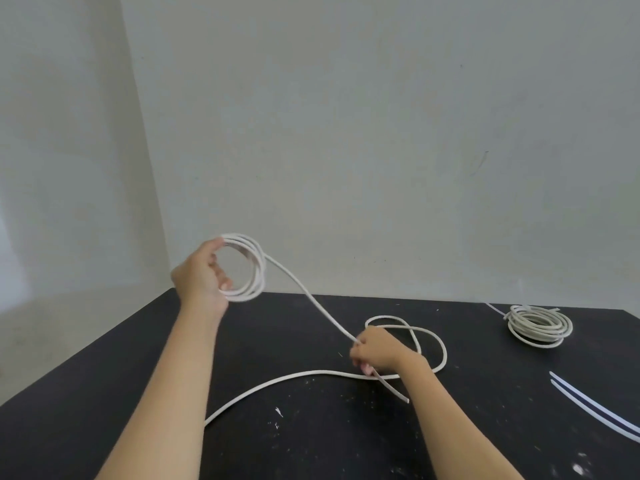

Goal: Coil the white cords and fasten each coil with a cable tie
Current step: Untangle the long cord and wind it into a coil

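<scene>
cable ties [595,407], bundled coil [533,336] right | right fingers [360,355] clamp cord [311,372] | left fingers [221,277] grip coil [258,271]

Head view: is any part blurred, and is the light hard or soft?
In the head view the held coil is slightly smeared along its lower edge, the far coil sharp; light is soft, no hard shadows on the table; the wall corner leans, likely lens distortion.
</scene>
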`<action>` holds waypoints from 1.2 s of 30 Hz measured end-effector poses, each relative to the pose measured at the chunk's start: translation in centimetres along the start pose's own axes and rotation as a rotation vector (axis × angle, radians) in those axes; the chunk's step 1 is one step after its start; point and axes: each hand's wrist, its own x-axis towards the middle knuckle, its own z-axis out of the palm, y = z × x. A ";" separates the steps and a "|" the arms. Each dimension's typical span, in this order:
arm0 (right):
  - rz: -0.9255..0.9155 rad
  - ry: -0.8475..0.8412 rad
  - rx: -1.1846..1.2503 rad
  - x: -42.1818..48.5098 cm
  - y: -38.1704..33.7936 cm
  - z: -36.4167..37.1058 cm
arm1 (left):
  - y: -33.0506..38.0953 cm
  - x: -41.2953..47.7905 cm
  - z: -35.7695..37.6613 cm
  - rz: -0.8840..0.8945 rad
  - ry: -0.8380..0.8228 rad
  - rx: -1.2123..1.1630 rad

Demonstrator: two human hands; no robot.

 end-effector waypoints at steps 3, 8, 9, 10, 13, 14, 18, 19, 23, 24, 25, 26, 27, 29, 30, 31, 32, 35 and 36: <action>0.077 0.073 0.022 0.5 2.1 -0.3 | 1.0 1.3 -0.6 0.046 0.126 0.092; -0.144 0.584 0.825 0.7 -2.8 -4.6 | -0.8 1.2 -1.1 0.086 0.193 0.259; -0.162 0.642 1.012 0.4 -3.8 -5.8 | -1.3 1.0 -1.1 0.087 0.188 0.267; -0.172 0.643 1.078 0.0 -4.5 -6.9 | -1.7 0.9 -1.1 0.098 0.193 0.279; -0.126 0.356 0.781 -1.5 -4.2 -9.0 | -2.1 1.2 -1.2 0.159 0.262 0.338; -0.107 0.264 0.662 -2.0 -3.6 -9.2 | -2.1 1.4 -1.4 0.170 0.291 0.353; -0.029 0.314 0.460 -2.8 -0.3 -7.6 | -2.6 2.2 -2.5 0.144 0.359 0.383; 0.005 0.355 0.343 -2.9 0.3 -7.1 | -2.8 2.2 -2.6 0.135 0.373 0.389; 0.201 0.281 -0.069 -3.3 2.5 -6.0 | -2.9 2.7 -3.5 0.094 0.431 0.335; 0.243 0.286 -0.077 -3.4 2.8 -5.9 | -2.8 2.8 -3.8 0.095 0.435 0.341; 0.282 0.327 -0.079 -3.4 3.0 -5.8 | -2.8 2.8 -3.9 0.099 0.436 0.358; 0.320 0.390 -0.065 -3.4 3.0 -5.8 | -2.9 2.6 -3.9 0.108 0.433 0.379; 0.355 0.490 -0.013 -3.3 2.8 -5.8 | -3.2 2.3 -3.8 0.117 0.425 0.410; 0.382 0.634 0.120 -3.0 2.0 -6.3 | -3.7 1.4 -3.5 0.137 0.388 0.492; 0.383 0.633 0.119 -2.8 1.5 -6.5 | -4.0 0.9 -3.3 0.142 0.356 0.527; 0.420 0.586 0.053 -2.6 0.7 -6.6 | -4.4 0.6 -3.1 0.147 0.322 0.550; 0.501 0.512 -0.041 -2.6 -0.1 -6.5 | -4.7 0.2 -2.9 0.140 0.285 0.558; 0.606 0.358 -0.338 -2.8 -3.3 -5.3 | -5.6 -1.3 -2.0 0.099 0.150 0.558; 0.490 0.369 -0.372 -2.6 -4.0 -4.7 | -6.0 -1.8 -1.6 0.081 0.087 0.547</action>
